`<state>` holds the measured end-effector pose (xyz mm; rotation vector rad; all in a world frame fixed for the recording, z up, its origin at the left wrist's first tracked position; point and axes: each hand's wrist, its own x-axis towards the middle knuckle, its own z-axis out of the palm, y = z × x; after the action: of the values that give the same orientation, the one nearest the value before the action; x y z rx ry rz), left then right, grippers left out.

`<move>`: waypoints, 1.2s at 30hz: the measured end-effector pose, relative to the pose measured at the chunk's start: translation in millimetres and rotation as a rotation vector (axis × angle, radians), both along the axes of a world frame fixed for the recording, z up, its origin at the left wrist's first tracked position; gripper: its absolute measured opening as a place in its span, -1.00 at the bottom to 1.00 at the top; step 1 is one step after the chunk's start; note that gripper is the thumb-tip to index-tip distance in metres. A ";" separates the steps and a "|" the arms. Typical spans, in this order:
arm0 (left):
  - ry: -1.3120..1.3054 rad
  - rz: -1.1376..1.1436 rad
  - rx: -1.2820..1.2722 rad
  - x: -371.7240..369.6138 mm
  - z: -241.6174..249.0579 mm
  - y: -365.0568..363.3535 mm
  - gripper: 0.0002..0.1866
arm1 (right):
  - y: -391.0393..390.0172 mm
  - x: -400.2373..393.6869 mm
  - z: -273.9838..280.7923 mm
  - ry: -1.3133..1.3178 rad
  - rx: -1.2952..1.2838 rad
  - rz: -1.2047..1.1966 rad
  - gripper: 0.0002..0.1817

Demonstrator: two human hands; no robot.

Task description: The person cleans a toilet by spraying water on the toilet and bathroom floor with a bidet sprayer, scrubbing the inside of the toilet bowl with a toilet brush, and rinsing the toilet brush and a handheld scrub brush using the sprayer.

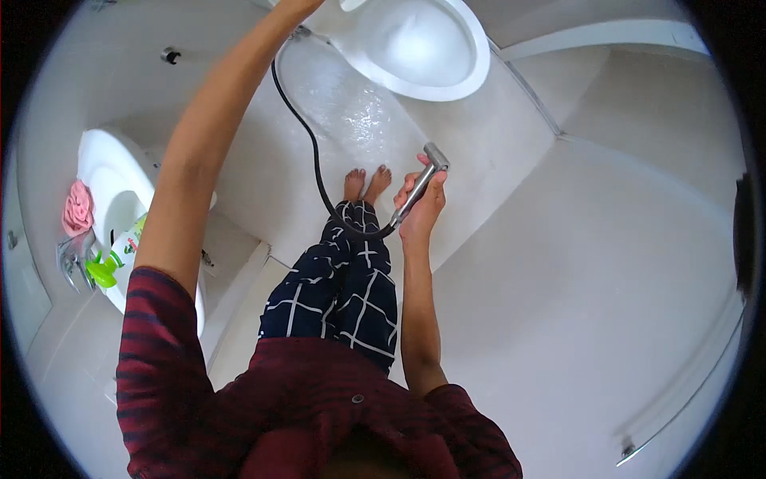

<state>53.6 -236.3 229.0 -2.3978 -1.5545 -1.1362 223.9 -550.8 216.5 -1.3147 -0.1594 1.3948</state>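
Note:
My right hand (423, 203) is wrapped round the handle of a metal spray nozzle (416, 185), whose head points up and left toward the toilet (423, 48). A thin stream of water seems to leave the nozzle toward the toilet. From the handle's lower end a black hose (317, 160) curves up to a metal valve (300, 33) near the toilet. My left arm reaches up past the valve, and my left hand (302, 5) is mostly cut off by the top edge, so its fingers are hidden. The toilet's ring is white, with a bright bowl inside.
At the left a white washbasin (108, 160) holds a pink cloth (78, 209), a metal tap (73, 262) and a bottle with a green top (102, 271). My bare feet (367, 184) stand on the wet, shiny floor (359, 112). A metal bar (686, 399) is at the lower right.

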 end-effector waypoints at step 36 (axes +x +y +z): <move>-0.335 -0.318 -0.965 200.0 -278.7 -118.8 -0.61 | -12.4 98.6 -7.1 -0.183 -0.097 -0.011 -0.34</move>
<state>253.6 -355.0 -49.8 -3.2692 -2.2847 -0.9983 322.5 -563.2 209.4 -1.5226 -0.2093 1.2852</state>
